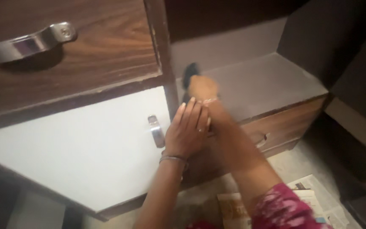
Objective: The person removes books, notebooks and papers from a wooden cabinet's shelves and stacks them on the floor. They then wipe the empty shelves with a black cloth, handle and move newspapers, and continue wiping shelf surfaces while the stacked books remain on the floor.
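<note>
My right hand (201,87) reaches into an open grey-lined shelf (267,85) and grips a dark object (189,73) at the shelf's left side; the object is blurred and I cannot tell what it is. My left hand (187,129) lies flat with fingers together against my right forearm, just below the wrist. A thin bangle sits on each wrist. A pink patterned sleeve (282,208) covers my right upper arm.
An open wooden cabinet door (77,140) with a white inner face and a metal handle (156,130) stands to the left. A wood drawer front (85,51) with a metal pull (26,42) is above. A low drawer (284,125) sits under the shelf. Newspapers (314,199) lie on the floor.
</note>
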Available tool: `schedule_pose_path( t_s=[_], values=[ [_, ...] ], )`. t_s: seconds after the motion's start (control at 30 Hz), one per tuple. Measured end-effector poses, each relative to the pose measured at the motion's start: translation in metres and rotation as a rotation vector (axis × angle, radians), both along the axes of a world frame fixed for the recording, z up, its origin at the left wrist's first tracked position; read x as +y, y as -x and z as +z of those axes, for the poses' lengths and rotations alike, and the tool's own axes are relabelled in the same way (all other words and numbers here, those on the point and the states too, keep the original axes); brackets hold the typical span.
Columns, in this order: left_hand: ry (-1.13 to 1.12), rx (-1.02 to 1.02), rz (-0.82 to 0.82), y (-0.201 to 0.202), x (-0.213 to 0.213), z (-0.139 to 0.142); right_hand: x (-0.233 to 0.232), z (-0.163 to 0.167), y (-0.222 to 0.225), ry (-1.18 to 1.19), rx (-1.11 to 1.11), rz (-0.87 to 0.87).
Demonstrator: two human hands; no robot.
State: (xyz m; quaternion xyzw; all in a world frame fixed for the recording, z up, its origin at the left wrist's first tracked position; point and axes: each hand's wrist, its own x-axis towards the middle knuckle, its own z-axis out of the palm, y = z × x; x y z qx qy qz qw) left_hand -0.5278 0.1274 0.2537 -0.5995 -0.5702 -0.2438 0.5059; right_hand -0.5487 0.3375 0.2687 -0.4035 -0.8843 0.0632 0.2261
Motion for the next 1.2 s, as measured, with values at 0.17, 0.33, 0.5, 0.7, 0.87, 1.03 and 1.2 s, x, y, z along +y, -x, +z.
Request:
schedule_pose_path(
  t_s=[0.17, 0.33, 0.5, 0.7, 0.87, 1.03, 1.2],
  values=[
    [0.035, 0.014, 0.076, 0.001, 0.007, -0.003, -0.012, 0.038, -0.065, -0.124, 0.127, -0.031],
    [0.154, -0.066, 0.011, 0.007, 0.013, -0.008, -0.030, 0.027, -0.020, -0.625, 0.114, 0.495],
    [0.036, 0.036, 0.066, 0.008, 0.011, -0.019, -0.011, 0.015, 0.022, -0.353, -0.141, 0.368],
    [0.025, 0.033, 0.075, 0.008, 0.010, -0.021, 0.020, 0.011, 0.041, -0.434, -0.245, 0.299],
    [0.066, 0.062, 0.094, 0.007, 0.012, -0.020, 0.072, 0.003, -0.024, -0.516, -0.146, 0.070],
    [0.122, 0.087, 0.170, 0.008, 0.016, -0.023, 0.086, 0.047, -0.090, -0.210, 0.091, -0.098],
    [0.088, 0.086, 0.170, 0.009, 0.019, -0.025, 0.010, 0.034, -0.016, -0.599, 0.030, 0.506]
  ],
)
